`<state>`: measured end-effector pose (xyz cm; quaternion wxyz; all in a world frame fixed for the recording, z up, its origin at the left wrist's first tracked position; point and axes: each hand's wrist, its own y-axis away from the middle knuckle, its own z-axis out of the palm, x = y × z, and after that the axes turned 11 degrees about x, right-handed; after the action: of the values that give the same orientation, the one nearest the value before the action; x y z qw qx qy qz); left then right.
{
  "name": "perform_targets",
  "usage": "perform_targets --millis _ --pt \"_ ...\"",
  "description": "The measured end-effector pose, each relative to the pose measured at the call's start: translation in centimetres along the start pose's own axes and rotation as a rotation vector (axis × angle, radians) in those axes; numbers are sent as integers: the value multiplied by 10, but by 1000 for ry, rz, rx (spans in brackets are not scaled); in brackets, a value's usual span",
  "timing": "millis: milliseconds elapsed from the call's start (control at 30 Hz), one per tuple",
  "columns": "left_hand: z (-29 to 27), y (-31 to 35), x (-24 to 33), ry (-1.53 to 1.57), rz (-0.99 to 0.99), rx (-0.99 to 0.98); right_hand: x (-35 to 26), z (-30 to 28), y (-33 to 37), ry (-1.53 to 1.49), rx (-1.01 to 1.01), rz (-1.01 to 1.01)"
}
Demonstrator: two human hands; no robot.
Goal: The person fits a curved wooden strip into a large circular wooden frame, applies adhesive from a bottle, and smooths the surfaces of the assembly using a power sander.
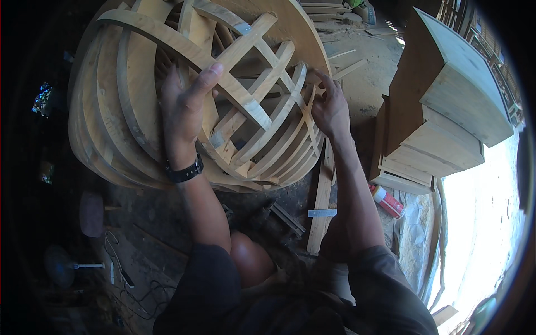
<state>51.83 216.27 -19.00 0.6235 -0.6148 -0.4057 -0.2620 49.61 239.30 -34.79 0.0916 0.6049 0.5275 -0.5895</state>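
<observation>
A large rounded wooden frame (131, 92) of curved ribs and crossing slats stands tilted before me. My left hand (187, 109) is closed around one of its slats (240, 92), the thumb lying over the front and the fingers hidden behind. At the frame's right side, my right hand (331, 106) touches the lattice close to the broad curved rim (310, 42). Its index finger reaches to the rim while the other fingers curl in, and whatever they hold is hidden. Pale patches mark some slat ends.
Wooden cabinets (441, 106) stand at the right, with a red and white bottle (388, 201) below them. A wooden board (321, 192) with a metal strip (322, 213) lies near my right knee. A mallet (92, 214) and cables (148, 296) are at the lower left.
</observation>
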Motion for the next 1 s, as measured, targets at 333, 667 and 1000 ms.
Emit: perform_targets --millis 333,667,1000 --pt "0 0 1 5 7 -9 14 7 1 151 71 54" --pt "-1 0 1 9 10 -16 9 -10 -9 19 120 257" --pt "0 1 2 -6 -3 3 9 -9 -9 -89 178 336"
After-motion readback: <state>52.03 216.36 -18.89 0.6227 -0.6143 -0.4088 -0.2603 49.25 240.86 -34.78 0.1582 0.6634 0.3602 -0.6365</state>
